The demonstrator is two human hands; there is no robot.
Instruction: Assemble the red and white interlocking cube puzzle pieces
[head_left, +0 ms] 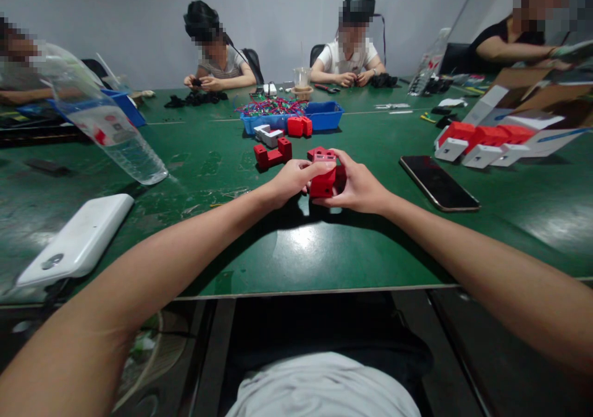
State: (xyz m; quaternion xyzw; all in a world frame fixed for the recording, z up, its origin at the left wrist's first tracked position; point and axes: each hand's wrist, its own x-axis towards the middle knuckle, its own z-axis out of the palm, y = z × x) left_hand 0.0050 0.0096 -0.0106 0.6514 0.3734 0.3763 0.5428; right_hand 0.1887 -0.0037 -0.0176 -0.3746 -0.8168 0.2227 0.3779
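Between my two hands is a red block-shaped plastic part (pixel 323 185) with small holes, held just above the green table (pixel 259 256). The fingers of my left hand (pixel 296 179) close on its left side, the thumb across its upper face. My right hand (pixel 359 185) grips it from the right, fingers above and below. Just behind the hands, another red piece (pixel 315 152) shows partly. A red U-shaped part (pixel 273 155) lies to the left, with a white bracket-like part (pixel 269 134) and a red part (pixel 299 126) beyond it.
Blue trays (pixel 324 117) farther back hold a heap of coloured wires (pixel 271 106). On the right lie a phone (pixel 439 182) and a row of red-and-white parts (pixel 484 142) beside an open carton (pixel 523 92). A clear bottle (pixel 115 133) and white power bank (pixel 81 238) occupy the left. Several people sit around.
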